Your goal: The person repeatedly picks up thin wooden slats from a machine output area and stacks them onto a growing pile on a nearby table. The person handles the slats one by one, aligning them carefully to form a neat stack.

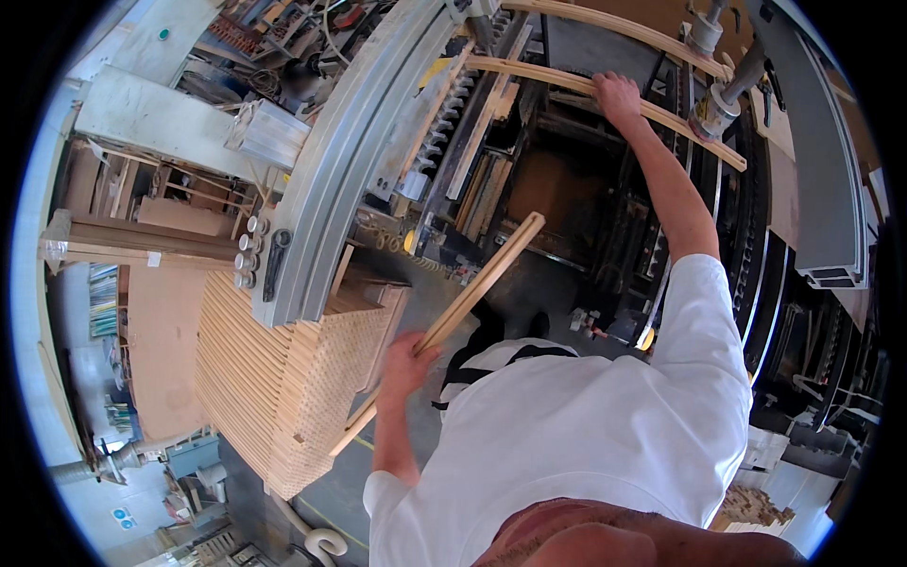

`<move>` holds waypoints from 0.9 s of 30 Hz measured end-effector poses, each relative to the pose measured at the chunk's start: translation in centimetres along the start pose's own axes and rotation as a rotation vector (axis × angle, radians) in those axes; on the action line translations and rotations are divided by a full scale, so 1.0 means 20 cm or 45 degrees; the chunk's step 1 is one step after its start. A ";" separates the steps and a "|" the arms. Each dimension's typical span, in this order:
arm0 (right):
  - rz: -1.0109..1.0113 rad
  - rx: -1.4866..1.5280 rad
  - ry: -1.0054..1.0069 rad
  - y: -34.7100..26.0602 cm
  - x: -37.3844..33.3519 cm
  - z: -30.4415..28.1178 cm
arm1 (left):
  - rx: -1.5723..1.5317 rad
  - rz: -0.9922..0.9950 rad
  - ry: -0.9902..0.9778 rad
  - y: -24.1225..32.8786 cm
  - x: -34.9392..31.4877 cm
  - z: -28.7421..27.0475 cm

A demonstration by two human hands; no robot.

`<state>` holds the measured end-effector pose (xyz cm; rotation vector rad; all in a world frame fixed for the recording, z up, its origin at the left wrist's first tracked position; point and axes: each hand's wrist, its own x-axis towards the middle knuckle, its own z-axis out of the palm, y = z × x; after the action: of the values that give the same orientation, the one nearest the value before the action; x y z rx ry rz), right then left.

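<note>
My left hand [406,366] is closed round a long pale wooden slat [482,283], gripping it near its middle. That slat slants up and away from me, its far end above the floor before the machine. Out ahead, my right hand [617,99] is closed on a second wooden slat [671,120], which lies across the machine bed. Its fingertips are partly hidden. Beyond it another slat [624,33] spans the machine, roughly parallel. Round metal clamps [715,115] stand over the right ends of both slats.
On my left a large stack of slats [283,378] rises beside a long grey machine beam [350,161]. Dark rails surround an opening [557,189] in the machine. A grey guard [822,142] stands at the right, and a hose [321,541] lies on the floor.
</note>
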<state>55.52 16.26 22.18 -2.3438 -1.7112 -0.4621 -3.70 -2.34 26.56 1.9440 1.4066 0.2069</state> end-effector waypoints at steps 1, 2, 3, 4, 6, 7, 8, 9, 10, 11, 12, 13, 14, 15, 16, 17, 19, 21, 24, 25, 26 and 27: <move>0.007 -0.014 0.021 0.01 0.00 0.01 | -0.005 -0.034 -0.002 -0.01 -0.03 -0.02; 0.012 -0.027 0.042 0.02 0.00 0.02 | -0.010 -0.071 -0.003 -0.03 -0.07 -0.05; 0.015 -0.038 0.062 0.03 0.01 0.02 | -0.036 -0.090 0.001 -0.05 -0.10 -0.07; 0.040 -0.062 0.047 0.03 0.01 0.04 | -0.063 -0.116 0.009 -0.09 -0.16 -0.10; 0.070 -0.104 0.018 0.03 0.05 0.06 | -0.129 -0.204 0.014 -0.17 -0.29 -0.16; 0.104 -0.116 -0.033 0.01 0.06 0.06 | -0.168 -0.264 0.011 -0.22 -0.38 -0.19; 0.129 -0.129 -0.079 -0.02 0.06 0.04 | -0.213 -0.325 0.016 -0.28 -0.45 -0.22; 0.151 -0.141 -0.125 -0.04 0.07 0.01 | -0.281 -0.412 -0.012 -0.32 -0.52 -0.26; 0.194 -0.130 -0.152 -0.04 0.06 -0.04 | -0.354 -0.489 -0.035 -0.35 -0.59 -0.32; 0.216 -0.107 -0.183 -0.06 0.07 -0.07 | -0.434 -0.582 -0.043 -0.37 -0.68 -0.37; 0.203 -0.129 -0.245 -0.05 0.08 -0.08 | -0.409 -0.667 -0.058 -0.38 -0.77 -0.44; 0.173 -0.069 -0.167 -0.07 0.07 -0.06 | -0.464 -0.702 -0.005 -0.45 -0.88 -0.49; 0.193 -0.036 -0.203 -0.08 0.10 -0.05 | -0.521 -0.733 0.050 -0.54 -1.00 -0.53; 0.167 0.077 -0.022 -0.05 0.11 -0.02 | -0.580 -0.757 0.102 -0.62 -1.12 -0.57; 0.125 0.146 0.092 -0.08 0.09 0.00 | -0.602 -0.753 0.118 -0.69 -1.23 -0.62; 0.105 0.278 0.184 -0.16 0.07 -0.01 | -0.627 -0.753 0.140 -0.77 -1.34 -0.67; 0.066 0.445 0.241 -0.33 0.02 -0.06 | -0.765 -0.733 0.222 -0.91 -1.53 -0.79; 0.043 0.554 0.224 -0.64 -0.13 -0.21 | -0.889 -0.704 0.444 -1.01 -1.69 -0.90; 0.041 0.928 0.190 -1.06 -0.37 -0.32 | -0.823 -0.693 0.651 -1.32 -1.91 -1.08; -0.016 0.949 0.244 -1.20 -0.47 -0.38 | -0.794 -0.730 0.730 -1.45 -1.96 -1.15; -0.032 1.005 0.211 -1.35 -0.56 -0.42 | -0.762 -0.770 0.810 -1.61 -2.02 -1.23; -0.045 1.058 0.179 -1.48 -0.65 -0.44 | -0.729 -0.807 0.886 -1.78 -2.07 -1.31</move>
<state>22.52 10.89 24.97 -1.6384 -1.4798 0.0862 -60.62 -21.67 34.43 0.9149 2.0377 0.9251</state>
